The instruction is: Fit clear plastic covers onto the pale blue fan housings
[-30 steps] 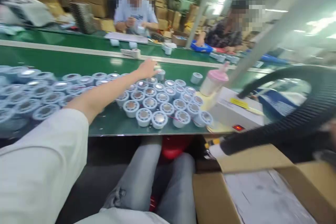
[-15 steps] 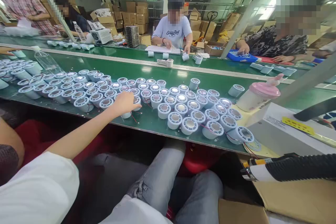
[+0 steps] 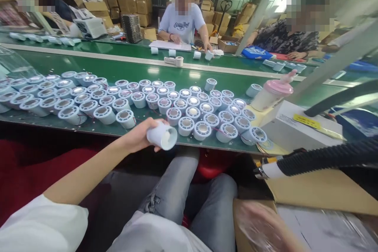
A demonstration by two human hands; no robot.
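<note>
My left hand (image 3: pixel 138 136) is wrapped round a light blue plastic cup-shaped housing (image 3: pixel 156 134), held tilted just off the bench's front edge. Its hollow end faces right, and something whitish shows inside. Many similar housings (image 3: pixel 202 129) stand in rows on the green bench, most with a round metallic disc on top and some with thin red and dark wires. At the lower right, my right hand (image 3: pixel 273 222) is over an open cardboard box (image 3: pixel 319 193). Motion smears its fingers, and a shiny, see-through patch lies against them.
A black corrugated hose with a white nozzle (image 3: pixel 273 170) juts in from the right, above the box. Behind it stand a grey-white machine (image 3: pixel 301 124) and a pink-lidded cup (image 3: pixel 273 92). Co-workers sit across the conveyor (image 3: pixel 118 63). A clear bottle (image 3: pixel 14 65) lies far left.
My left hand has lifted a housing from the rows and drawn it toward me, turning its hollow end to the right. My right hand has come into view at lower right. The view has shifted.
</note>
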